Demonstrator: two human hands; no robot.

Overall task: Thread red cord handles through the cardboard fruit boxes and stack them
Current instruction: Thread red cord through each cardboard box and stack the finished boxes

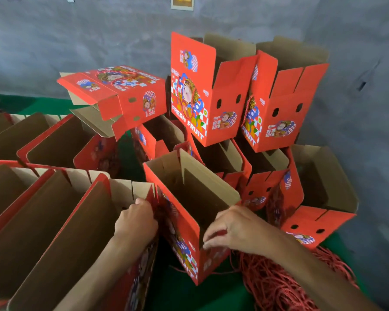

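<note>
Left hand [137, 221] against open box [189, 221] left side; right hand [234, 230] on near rim.

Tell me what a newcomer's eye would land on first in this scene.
First, the two tall red fruit boxes standing open on top of the pile at the back, bright against the grey wall. Next, the open box in the middle foreground, with the left hand at its left side and the right hand on its near right corner. Last, the heap of red cords at lower right on the green surface.
</note>
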